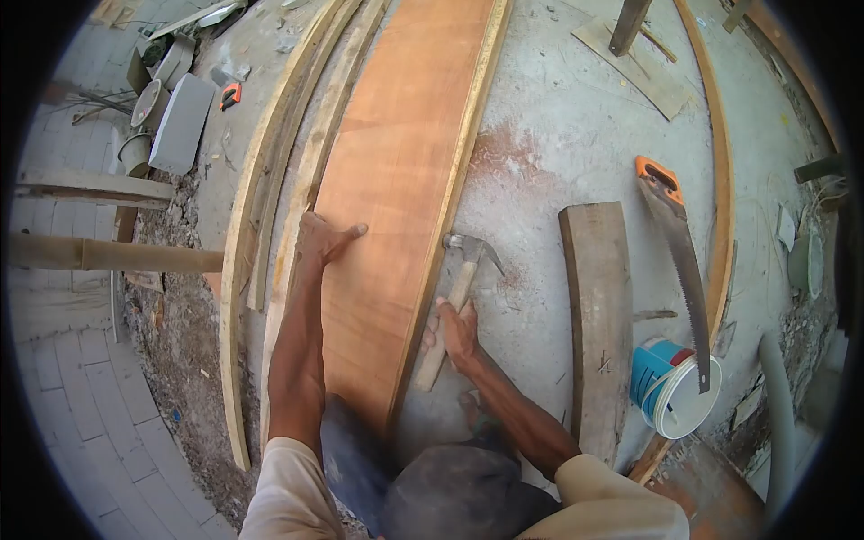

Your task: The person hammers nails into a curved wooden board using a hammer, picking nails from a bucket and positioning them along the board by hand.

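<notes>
A long, reddish-brown plywood board (pixel 396 153) with pale wooden strips along its edges runs away from me. My left hand (pixel 328 239) holds the board's left edge, its thumb lying on the face and its other fingers curled over the side, mostly hidden. On the right, my right hand (pixel 457 331) is wrapped round the wooden handle of a claw hammer (pixel 470 249). The hammer's metal head is close beside the board's right edge, its claw pointing right.
Long wooden battens (pixel 241 243) lie to the left. On the right are a thick plank (pixel 598 306), an orange-handled handsaw (pixel 686 261) resting across a paint bucket (pixel 657 373), and a long curved-looking batten (pixel 720 180). A bamboo pole (pixel 117 254) juts in from the left.
</notes>
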Tool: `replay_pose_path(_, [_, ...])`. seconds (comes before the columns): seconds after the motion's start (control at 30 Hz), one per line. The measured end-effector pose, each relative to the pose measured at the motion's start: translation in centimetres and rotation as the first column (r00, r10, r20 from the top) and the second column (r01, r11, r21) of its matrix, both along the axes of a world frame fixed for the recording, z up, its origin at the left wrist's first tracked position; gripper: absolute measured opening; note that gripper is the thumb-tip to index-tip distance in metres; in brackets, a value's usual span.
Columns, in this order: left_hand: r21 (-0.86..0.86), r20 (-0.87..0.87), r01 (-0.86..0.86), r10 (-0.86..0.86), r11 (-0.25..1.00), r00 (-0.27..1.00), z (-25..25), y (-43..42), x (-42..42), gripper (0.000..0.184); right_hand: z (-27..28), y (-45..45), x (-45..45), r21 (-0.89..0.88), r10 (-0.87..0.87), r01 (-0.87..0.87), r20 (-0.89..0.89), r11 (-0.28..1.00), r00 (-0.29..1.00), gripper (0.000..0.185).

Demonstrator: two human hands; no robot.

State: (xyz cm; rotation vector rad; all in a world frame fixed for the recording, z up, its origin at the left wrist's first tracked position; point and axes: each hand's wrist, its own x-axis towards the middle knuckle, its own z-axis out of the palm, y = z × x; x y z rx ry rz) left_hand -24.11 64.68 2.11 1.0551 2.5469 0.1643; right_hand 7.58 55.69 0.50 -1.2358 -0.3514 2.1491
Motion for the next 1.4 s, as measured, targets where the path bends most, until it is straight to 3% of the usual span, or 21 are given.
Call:
replay_pose_path(0.1, [-0.038,-0.042,-0.034,0.032,0.999,0.999,0.4,-0.2,0.1,0.127,-0.1,1.0,1.8,-0.04,0.098,-0.095,0.08,0.995,0.992,0.023])
replay_pose_path(0.23, [-0.09,0.0,-0.044,0.044,0.995,0.999,0.5,0.7,0.3,0.133,-0.1,1.1,3.6,-0.071,0.085,-0.083,0.035,0.994,0.996,0.023])
replay_pose_path(0.3, [-0.109,-0.037,-0.07,0.066,0.992,0.997,1.1,0.6,0.5,0.135,0.4,0.8,4.5,-0.05,-0.058,0.059,0.017,0.997,0.998,0.023])
replay_pose_path(0.33, [-0.102,-0.023,-0.062,0.06,0.993,0.998,1.0,0.5,0.4,0.136,0.4,0.2,4.2,-0.054,-0.051,0.052,0.021,0.997,0.998,0.023])
replay_pose_path(0.4, [-0.092,-0.005,-0.062,0.061,0.994,0.998,0.4,0.7,0.1,0.138,0.3,-1.1,2.7,-0.078,-0.374,0.373,-0.002,0.925,0.927,0.024])
replay_pose_path(0.43, [-0.103,-0.004,-0.06,0.06,0.993,0.998,-0.2,0.6,-0.4,0.139,0.4,-1.3,1.1,-0.081,-0.37,0.369,0.003,0.926,0.929,0.024])
replay_pose_path(0.5, [-0.119,0.003,-0.064,0.065,0.991,0.998,-0.9,0.2,-0.4,0.14,0.5,-0.8,-1.5,-0.037,-0.063,0.061,-0.062,0.997,0.996,0.023])
replay_pose_path(0.57, [-0.089,-0.109,-0.049,0.039,0.995,0.993,-1.0,0.1,-0.9,0.142,0.7,0.2,-1.1,-0.043,-0.045,0.042,-0.068,0.998,0.997,0.022])
replay_pose_path(0.7, [-0.068,-0.022,-0.082,0.081,0.994,0.996,-0.3,0.8,-0.9,0.138,0.7,0.5,0.3,-0.07,0.042,-0.046,-0.052,0.996,0.998,0.023])
replay_pose_path(0.8, [-0.081,-0.019,-0.047,0.046,0.996,0.999,-1.4,-0.3,-1.4,0.145,0.9,0.5,0.6,-0.061,0.023,-0.024,-0.011,0.998,1.0,0.021])
replay_pose_path(0.9, [-0.033,-0.057,-0.049,0.047,0.998,0.997,-1.6,-0.4,-0.3,0.132,-0.2,0.9,2.7,-0.128,0.05,-0.051,-0.01,0.99,0.999,0.022])
replay_pose_path(0.97, [0.252,-0.21,0.026,0.029,0.967,0.977,-0.7,-1.5,2.3,0.107,-1.2,0.7,4.2,-0.149,0.047,-0.047,-0.003,0.988,0.999,0.022])
replay_pose_path(1.03, [0.456,-0.221,0.075,0.031,0.887,0.975,-2.8,-2.3,3.1,0.084,-1.3,1.5,5.4,-0.137,0.07,-0.066,0.024,0.988,0.997,0.023])
replay_pose_path(1.17, [0.371,-0.133,-0.105,0.164,0.923,0.977,-5.0,-2.6,-0.4,0.077,-1.5,1.9,8.1,-0.024,0.132,-0.131,0.093,0.991,0.987,0.027])
replay_pose_path(1.23, [0.35,-0.079,-0.144,0.182,0.926,0.98,-4.9,-2.7,-1.3,0.078,-1.2,2.2,9.5,0.051,0.319,-0.339,0.227,0.94,0.92,0.037])
replay_pose_path(1.27, [0.3,-0.039,-0.196,0.218,0.933,0.975,-4.9,-2.7,-1.8,0.079,-1.7,2.1,9.9,0.054,0.309,-0.328,0.226,0.943,0.924,0.037])
replay_pose_path(1.3, [0.297,-0.045,-0.189,0.211,0.936,0.976,-4.3,-2.5,-1.8,0.079,-1.8,1.9,10.0,0.238,0.276,-0.544,0.662,0.805,0.697,0.044])
replay_pose_path(1.33, [0.256,-0.04,-0.187,0.204,0.948,0.978,-3.6,-2.5,-2.0,0.081,-2.0,1.6,9.8,0.261,0.053,-0.769,0.933,0.583,0.357,0.051])
replay_pose_path(1.37, [0.215,-0.037,-0.185,0.197,0.959,0.98,-2.9,-2.5,-2.2,0.083,-2.2,1.3,9.6,0.265,0.06,-0.765,0.928,0.588,0.367,0.051])
replay_pose_path(1.4, [0.215,-0.049,-0.178,0.192,0.96,0.98,-3.1,-2.3,-3.0,0.083,-0.4,2.1,9.0,0.329,-0.079,-0.788,0.938,0.52,0.339,0.06])
